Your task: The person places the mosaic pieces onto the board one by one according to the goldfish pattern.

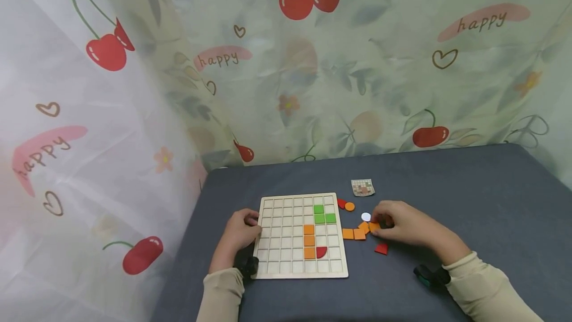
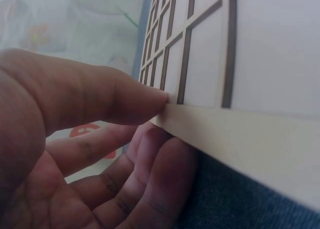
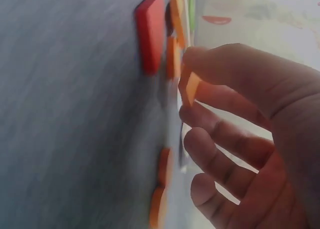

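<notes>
A wooden grid board (image 1: 286,277) lies flat, holding green squares (image 1: 319,218), a column of orange squares (image 1: 309,240) and a red quarter-round piece (image 1: 321,252). At its left edge the left hand (image 1: 242,231) grips the rim, thumb on top and curled fingers against the side, as the left wrist view shows on the frame (image 2: 235,139). To the board's right, the right hand (image 1: 408,225) pinches an orange piece (image 3: 189,86) between thumb and index finger; its other fingers are loosely bent. Loose orange squares (image 1: 359,234) lie beside that hand.
A red piece (image 1: 381,248) lies in front of the right hand. Behind are a white round piece (image 1: 366,216), an orange round piece (image 1: 350,206), another red piece (image 1: 341,203) and a small patterned card (image 1: 363,188). A printed curtain (image 1: 313,73) hangs behind the dark table (image 1: 447,183).
</notes>
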Demonstrator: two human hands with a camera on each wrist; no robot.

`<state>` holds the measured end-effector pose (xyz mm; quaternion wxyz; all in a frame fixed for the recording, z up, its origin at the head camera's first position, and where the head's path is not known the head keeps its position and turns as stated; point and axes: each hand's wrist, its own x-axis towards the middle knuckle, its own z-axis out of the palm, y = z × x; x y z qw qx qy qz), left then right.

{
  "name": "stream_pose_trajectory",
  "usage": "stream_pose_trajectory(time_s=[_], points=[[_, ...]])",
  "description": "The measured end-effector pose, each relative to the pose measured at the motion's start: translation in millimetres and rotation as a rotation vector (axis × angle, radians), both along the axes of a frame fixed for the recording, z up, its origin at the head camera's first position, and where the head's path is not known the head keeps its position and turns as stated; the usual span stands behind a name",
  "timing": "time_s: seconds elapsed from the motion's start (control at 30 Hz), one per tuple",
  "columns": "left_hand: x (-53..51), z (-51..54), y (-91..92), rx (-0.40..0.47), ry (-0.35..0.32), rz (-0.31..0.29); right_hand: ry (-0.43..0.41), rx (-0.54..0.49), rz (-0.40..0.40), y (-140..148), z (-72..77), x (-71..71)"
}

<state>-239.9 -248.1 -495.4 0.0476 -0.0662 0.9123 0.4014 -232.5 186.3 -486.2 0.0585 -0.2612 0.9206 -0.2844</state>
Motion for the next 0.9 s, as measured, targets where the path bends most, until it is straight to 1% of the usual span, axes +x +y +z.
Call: stream_pose_trajectory(time_s=[0.1, 0.2, 0.3, 0.6, 0.77, 0.9], points=[[0.6, 0.5, -0.8, 0.004, -0.002, 0.005, 0.024, -0.014, 0.01, -12.1, 0.9, -3.1], [1.2, 0.2, -1.8, 0.006, -0.006, 0.011, 0.056, -0.036, 0.051, -28.0, 2.1, -6.2], [1.7, -0.8, -2.4, 0.001, -0.007, 0.014, 0.067, -0.055, 0.094, -46.7, 3.7, -9.0], [0.6, -2.3, -4.5, -0.019, -0.012, 0.015, 0.064, -0.085, 0.177, -110.1, 8.9, -17.7], [0.0, -2.3, -3.7, -0.006, -0.02, 0.011, 0.04, -0.072, 0.196, -141.3, 8.4, -22.5], [-0.5, -2.0, -2.9, 0.0, -0.019, 0.011, 0.041, -0.041, 0.192, -157.8, 5.8, -26.7]])
